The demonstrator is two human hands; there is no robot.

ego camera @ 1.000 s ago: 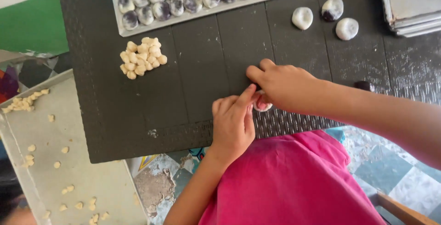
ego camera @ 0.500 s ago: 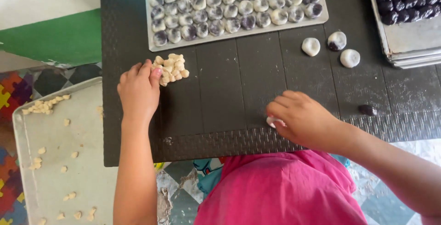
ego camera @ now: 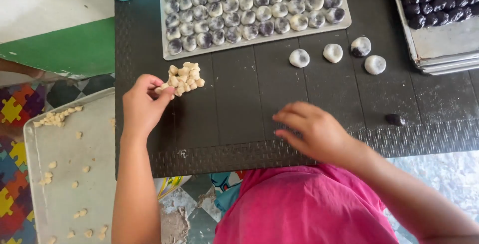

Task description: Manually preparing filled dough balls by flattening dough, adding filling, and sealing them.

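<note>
Head view: looking straight down on a dark ribbed mat (ego camera: 239, 104) that is carrying all the work.
Filled tray (ego camera: 249, 9): lying at the far edge of the mat, holding rows of pale, purple-marbled dough balls.
Dark-ball tray (ego camera: 439, 29): sitting at the far right corner, partly bare.
Side tray (ego camera: 70, 174): lying off the left edge, scattered with crumbs.
Loose balls (ego camera: 333, 52): four are resting just below the filled tray.
Right hand (ego camera: 314, 132): now lying flat near the near edge, fingers spread and apart, holding nothing visible; half a second earlier it was curled over a small pale piece.
Left hand (ego camera: 142, 105): fingertips are closing on the pile of cream dough pieces (ego camera: 183, 78) near the left edge, where a second earlier it was working beside the right hand.
Dark ball (ego camera: 395, 119): lying alone near the right edge.
</note>
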